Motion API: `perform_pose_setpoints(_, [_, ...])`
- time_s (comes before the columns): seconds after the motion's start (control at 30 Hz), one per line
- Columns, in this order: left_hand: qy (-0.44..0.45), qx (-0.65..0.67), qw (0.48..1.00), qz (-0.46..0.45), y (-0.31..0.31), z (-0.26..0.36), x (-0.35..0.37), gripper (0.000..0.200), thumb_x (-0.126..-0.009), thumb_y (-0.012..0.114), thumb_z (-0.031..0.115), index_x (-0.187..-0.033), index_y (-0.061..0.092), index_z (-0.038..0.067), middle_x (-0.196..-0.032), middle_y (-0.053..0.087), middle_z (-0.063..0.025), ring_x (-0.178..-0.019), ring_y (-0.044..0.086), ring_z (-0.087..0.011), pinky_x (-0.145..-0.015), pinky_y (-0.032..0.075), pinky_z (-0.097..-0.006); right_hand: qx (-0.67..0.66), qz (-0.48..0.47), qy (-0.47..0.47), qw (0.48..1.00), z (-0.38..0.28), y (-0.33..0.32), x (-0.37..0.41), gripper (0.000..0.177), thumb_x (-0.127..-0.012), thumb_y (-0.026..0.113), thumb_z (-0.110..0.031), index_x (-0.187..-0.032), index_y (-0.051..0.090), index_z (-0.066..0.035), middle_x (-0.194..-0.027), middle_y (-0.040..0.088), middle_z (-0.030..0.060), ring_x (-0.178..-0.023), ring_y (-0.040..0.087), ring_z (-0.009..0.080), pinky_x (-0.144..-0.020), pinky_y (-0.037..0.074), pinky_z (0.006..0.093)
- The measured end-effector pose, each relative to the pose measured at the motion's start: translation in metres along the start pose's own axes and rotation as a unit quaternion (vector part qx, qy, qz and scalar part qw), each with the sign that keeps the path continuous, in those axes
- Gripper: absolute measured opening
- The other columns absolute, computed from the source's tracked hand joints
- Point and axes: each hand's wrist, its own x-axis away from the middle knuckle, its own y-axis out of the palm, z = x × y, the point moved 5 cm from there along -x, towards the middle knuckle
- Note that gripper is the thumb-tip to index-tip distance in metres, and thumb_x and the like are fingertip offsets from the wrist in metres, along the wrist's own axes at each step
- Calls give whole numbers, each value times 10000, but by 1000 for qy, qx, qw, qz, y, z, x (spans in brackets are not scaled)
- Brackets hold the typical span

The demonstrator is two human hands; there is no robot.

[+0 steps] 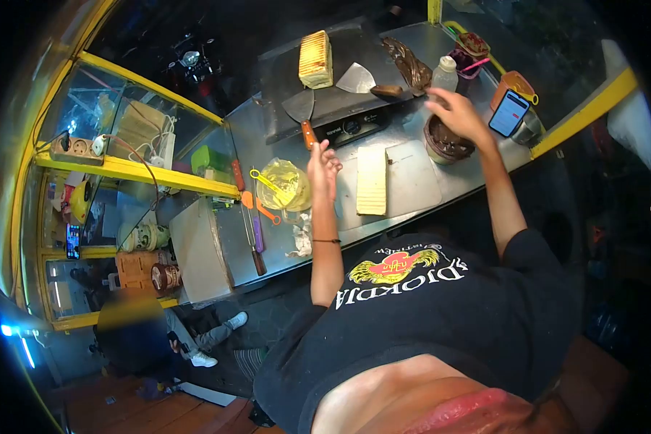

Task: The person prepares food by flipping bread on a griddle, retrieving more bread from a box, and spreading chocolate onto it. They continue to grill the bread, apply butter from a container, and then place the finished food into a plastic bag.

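Close to the griddle [286, 76], with fingers open and hands apart: left hand [325, 168] by the spatula [299, 106] (touching or not, cannot tell), right hand [461, 114] above the chocolate tub [441, 153], off the griddle's near right corner. On the griddle, browned bread [315, 59]; in front of it, pale bread [371, 181]. Left of that, yellow spread [286, 177].

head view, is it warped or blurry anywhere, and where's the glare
head view: fisheye warp bows the yellow frame at far left, corners black; head view: blue-white light flares at lower left, bread slab on the counter looks nearly washed out; head view: seated person's head blurred, background past the griddle murky
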Motion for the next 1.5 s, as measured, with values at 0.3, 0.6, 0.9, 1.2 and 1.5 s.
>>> perform_pose_setpoints(0.3, [258, -726, 636, -50, 68, -71, 73, 885, -768, 708, 230, -1456, 231, -60, -1497, 187, -344, -1369, 234, -499, -1137, 229, -486, 139, -86, 294, 942, 61, -46, 105, 415, -858, 660, -388, -733, 634, 8, -740, 642, 223, -741, 638, 379, -655, 462, 452])
perform_pose_setpoints(0.6, [-61, -90, 986, -125, 22, -37, 59, 626, -908, 527, 156, -1471, 303, -3, -1464, 402, -170, -1305, 446, -237, -1060, 385, -341, -120, 69, 234, 962, 78, -47, 133, 330, -938, 585, -302, -826, 657, 1, -588, 497, 6, -580, 526, 65, -397, 394, 238])
perform_pose_setpoints(0.9, [-145, 231, 957, -96, -41, -71, 42, 441, -950, 511, 282, -1269, 512, -22, -1259, 593, -154, -1134, 588, -298, -999, 454, -445, -220, 143, 248, 932, 74, -41, 154, 317, -944, 589, -305, -855, 668, -11, -662, 506, -17, -518, 434, 51, -403, 371, 216])
perform_pose_setpoints(1.2, [151, -375, 904, -137, 38, -8, 72, 410, -1008, 463, 276, -1241, 557, -48, -1261, 597, -97, -1155, 558, -190, -1034, 386, -319, -310, 46, 276, 908, 61, 2, 131, 304, -923, 596, -259, -892, 681, 32, -606, 460, -43, -499, 421, 46, -382, 378, 227])
perform_pose_setpoints(1.5, [113, 242, 637, -723, 266, 140, 289, 892, -946, 281, 669, -1247, 523, -136, -1140, 605, -281, -1009, 614, -370, -876, 486, -412, -34, 114, 198, 973, 47, -14, 148, 312, -953, 557, -280, -892, 689, -4, -598, 467, -31, -499, 452, 52, -400, 365, 246])
